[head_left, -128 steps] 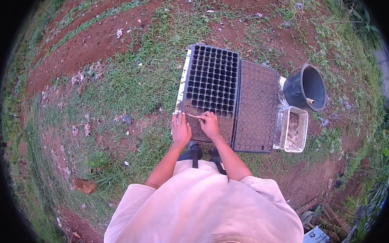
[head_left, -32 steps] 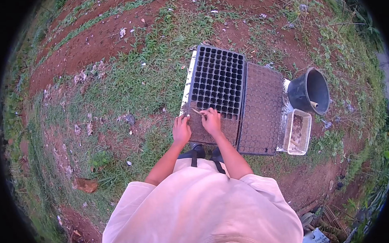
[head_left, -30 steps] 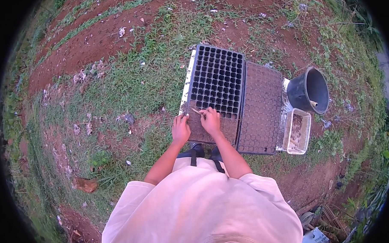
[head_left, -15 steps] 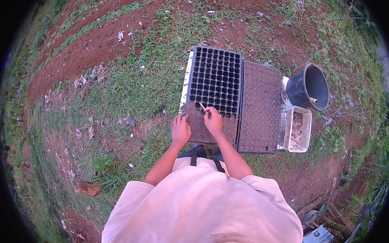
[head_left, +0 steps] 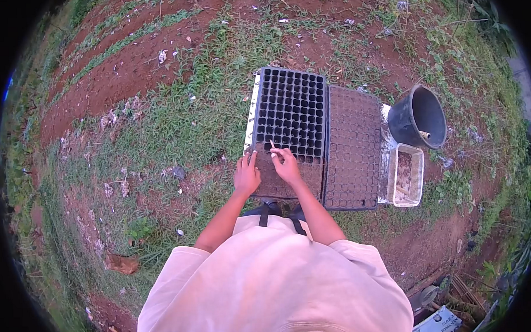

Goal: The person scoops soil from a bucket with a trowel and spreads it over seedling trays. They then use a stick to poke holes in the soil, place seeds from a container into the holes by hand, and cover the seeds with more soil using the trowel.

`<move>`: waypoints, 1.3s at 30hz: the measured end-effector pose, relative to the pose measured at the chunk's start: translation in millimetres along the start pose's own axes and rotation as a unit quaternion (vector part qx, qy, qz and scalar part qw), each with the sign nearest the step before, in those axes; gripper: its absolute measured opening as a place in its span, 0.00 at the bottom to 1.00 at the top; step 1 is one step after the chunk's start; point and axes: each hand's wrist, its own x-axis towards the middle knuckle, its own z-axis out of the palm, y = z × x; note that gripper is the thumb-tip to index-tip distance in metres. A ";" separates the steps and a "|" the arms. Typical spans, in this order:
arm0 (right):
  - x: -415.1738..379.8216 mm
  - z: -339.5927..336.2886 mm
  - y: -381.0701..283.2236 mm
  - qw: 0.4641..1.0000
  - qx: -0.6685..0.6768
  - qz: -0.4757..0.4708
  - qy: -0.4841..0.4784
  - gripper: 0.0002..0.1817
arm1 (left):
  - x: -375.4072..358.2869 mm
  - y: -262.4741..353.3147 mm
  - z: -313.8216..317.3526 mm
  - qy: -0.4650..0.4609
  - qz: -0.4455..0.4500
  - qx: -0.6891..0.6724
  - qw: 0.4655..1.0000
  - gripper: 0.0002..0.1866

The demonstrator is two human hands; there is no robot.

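A black seedling tray (head_left: 324, 114) lies in front of me, its far cells showing dark and hollow and its near rows covered with brown soil. My right hand (head_left: 287, 167) is closed on a short pale stick (head_left: 272, 144), whose tip points away from me at the border between soil and hollow cells. My left hand (head_left: 246, 175) rests at the tray's left edge over the soil, fingers apart and holding nothing. Directly right of this tray lies a second seedling tray (head_left: 352, 145), filled with soil across its cells.
A black bucket (head_left: 401, 119) leans over on the right, with a pale object (head_left: 424, 134) at its mouth. Nearer me sits a cream plastic basket (head_left: 418, 178) with brown material inside. White boarding (head_left: 251, 117) shows under the trays. Grass (head_left: 176, 128) and tilled soil (head_left: 110, 78) surround them.
My right hand has shifted slightly left with the stick, which now stands more upright in view. My left hand stays at the tray edge. The whole view has moved a little.
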 end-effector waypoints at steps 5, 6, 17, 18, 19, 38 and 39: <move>3.4 -0.5 19.6 0.999 -0.008 -0.048 0.014 0.16 | 0.0 -1.8 3.5 -0.017 0.002 0.005 1.000 0.33; 4.7 -1.2 20.4 0.992 -0.059 -0.106 0.037 0.20 | 1.0 -2.3 2.9 -0.025 0.001 0.004 1.000 0.33; -2.9 -1.4 10.0 0.982 -0.097 -0.111 0.115 0.16 | 6.2 -13.7 0.3 -0.049 0.023 0.039 0.998 0.35; -3.7 -0.7 8.8 0.981 -0.078 -0.113 0.135 0.14 | 6.4 -13.7 1.3 -0.045 0.024 0.042 0.998 0.35; -4.2 -0.5 7.3 0.979 -0.060 -0.116 0.155 0.11 | 6.0 -13.5 2.2 -0.049 0.024 0.039 0.998 0.35; 8.4 8.2 -11.3 0.985 -0.088 -0.148 0.018 0.16 | 30.7 5.8 -25.6 -0.111 -0.070 0.060 0.990 0.23; 8.6 7.6 -12.5 0.984 -0.097 -0.150 0.012 0.17 | 32.4 6.3 -26.5 -0.115 -0.074 0.060 0.989 0.22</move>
